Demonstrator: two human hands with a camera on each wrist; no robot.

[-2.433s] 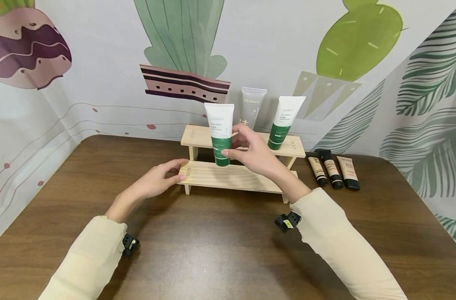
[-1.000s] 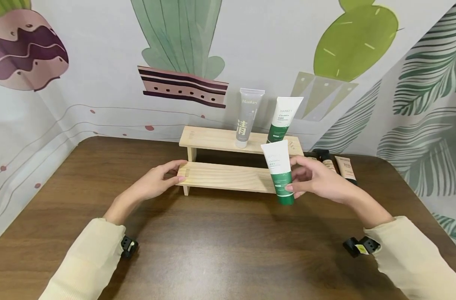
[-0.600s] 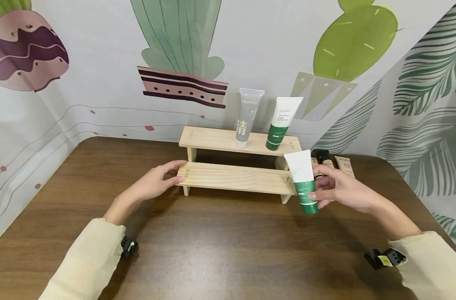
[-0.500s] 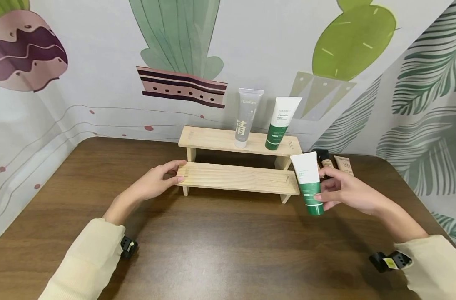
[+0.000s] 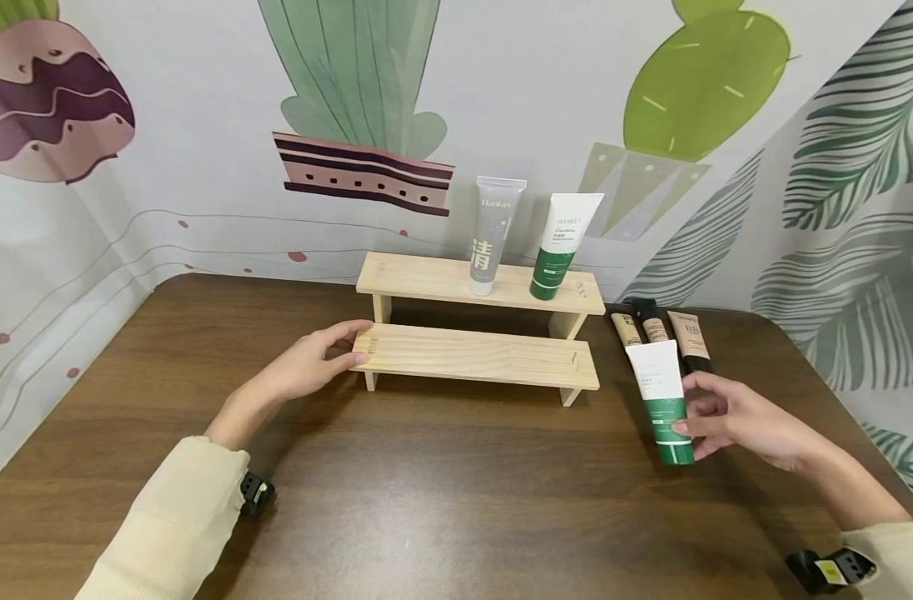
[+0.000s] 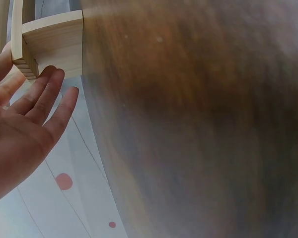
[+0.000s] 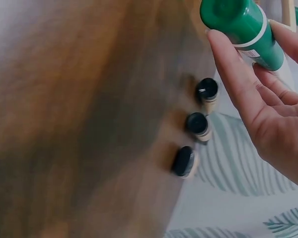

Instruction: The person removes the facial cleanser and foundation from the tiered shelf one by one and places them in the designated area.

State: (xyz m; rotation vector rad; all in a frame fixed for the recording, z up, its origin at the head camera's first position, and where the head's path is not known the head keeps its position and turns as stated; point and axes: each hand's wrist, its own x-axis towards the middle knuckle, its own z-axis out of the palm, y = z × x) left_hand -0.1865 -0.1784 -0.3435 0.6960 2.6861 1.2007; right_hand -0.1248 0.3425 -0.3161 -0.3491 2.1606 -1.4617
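Note:
My right hand (image 5: 749, 421) pinches a white-and-green cosmetic tube (image 5: 660, 400) between thumb and fingers, cap down, raised over the right part of the table. In the right wrist view its green cap end (image 7: 238, 25) shows close up. At the left end of a two-tier wooden rack (image 5: 479, 357), my left hand (image 5: 306, 362) grips the lower board by its end, as the left wrist view also shows with the thumb and fingers at the board (image 6: 54, 44). On the upper tier stand a grey tube (image 5: 495, 233) and another white-and-green tube (image 5: 564, 246), both cap down.
Right of the rack, three tubes with black caps lie or stand near the table's back edge: a beige one (image 5: 625, 327), one in the middle (image 5: 654, 325) and a BB tube (image 5: 690, 335). A patterned cloth (image 5: 201, 125) hangs behind the brown table (image 5: 426, 500).
My right hand has carried the white-and-green tube from in front of the rack's middle to the right and towards me, past the rack's end. The left hand stays at the rack.

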